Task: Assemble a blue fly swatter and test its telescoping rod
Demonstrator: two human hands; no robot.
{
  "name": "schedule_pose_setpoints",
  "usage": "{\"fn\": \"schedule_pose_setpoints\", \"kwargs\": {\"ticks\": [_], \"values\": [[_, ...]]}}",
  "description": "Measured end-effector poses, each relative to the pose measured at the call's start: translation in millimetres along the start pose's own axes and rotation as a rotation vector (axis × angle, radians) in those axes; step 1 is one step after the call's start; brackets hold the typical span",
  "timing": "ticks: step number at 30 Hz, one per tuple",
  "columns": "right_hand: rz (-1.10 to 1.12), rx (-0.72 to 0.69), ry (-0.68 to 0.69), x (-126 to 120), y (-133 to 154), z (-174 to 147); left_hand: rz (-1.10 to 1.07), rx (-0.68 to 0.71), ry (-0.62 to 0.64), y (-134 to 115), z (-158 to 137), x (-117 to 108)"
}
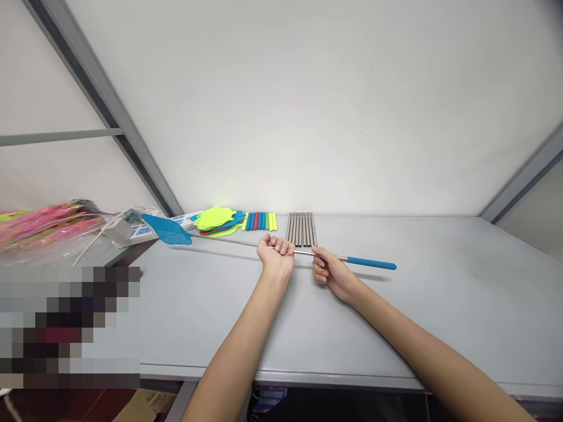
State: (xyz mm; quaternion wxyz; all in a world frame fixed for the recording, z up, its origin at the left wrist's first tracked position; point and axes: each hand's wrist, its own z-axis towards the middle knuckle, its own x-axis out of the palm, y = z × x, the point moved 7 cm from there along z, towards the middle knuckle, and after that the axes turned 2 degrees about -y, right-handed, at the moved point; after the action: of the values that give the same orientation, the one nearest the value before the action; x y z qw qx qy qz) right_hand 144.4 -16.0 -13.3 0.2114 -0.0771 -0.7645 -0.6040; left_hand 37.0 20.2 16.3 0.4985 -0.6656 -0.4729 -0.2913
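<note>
Both my hands grip one long fly swatter (237, 241) above the grey table. Its blue leaf-shaped mesh head (169, 230) points left, and its blue handle sleeve (372, 263) points right. My left hand (277, 253) is closed round the thin metal rod near its middle. Close to the handle end, my right hand (332, 272) is closed on the rod, thumb along it. Just behind my hands lies a row of metal tubes (301, 228). Left of these are coloured handle sleeves (260, 221) in a row and a pile of leaf-shaped swatter heads (215, 217).
A white power strip (145, 233) with cables lies at the table's left end. Beyond it are pink and yellow items in clear plastic (48, 225). A white wall (329, 117) stands behind the table (440, 305). A cardboard piece (138, 407) is below the front edge.
</note>
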Motion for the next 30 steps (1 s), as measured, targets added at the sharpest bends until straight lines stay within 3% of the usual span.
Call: {"fn": "schedule_pose_setpoints", "kwargs": {"ticks": [9, 30], "values": [[0.020, -0.001, -0.032, -2, 4, 1, 0.020, -0.023, 0.000, -3, 3, 1], [0.045, -0.017, -0.089, -15, 12, -3, 0.051, 0.252, -0.169, -29, 1, -10]]}}
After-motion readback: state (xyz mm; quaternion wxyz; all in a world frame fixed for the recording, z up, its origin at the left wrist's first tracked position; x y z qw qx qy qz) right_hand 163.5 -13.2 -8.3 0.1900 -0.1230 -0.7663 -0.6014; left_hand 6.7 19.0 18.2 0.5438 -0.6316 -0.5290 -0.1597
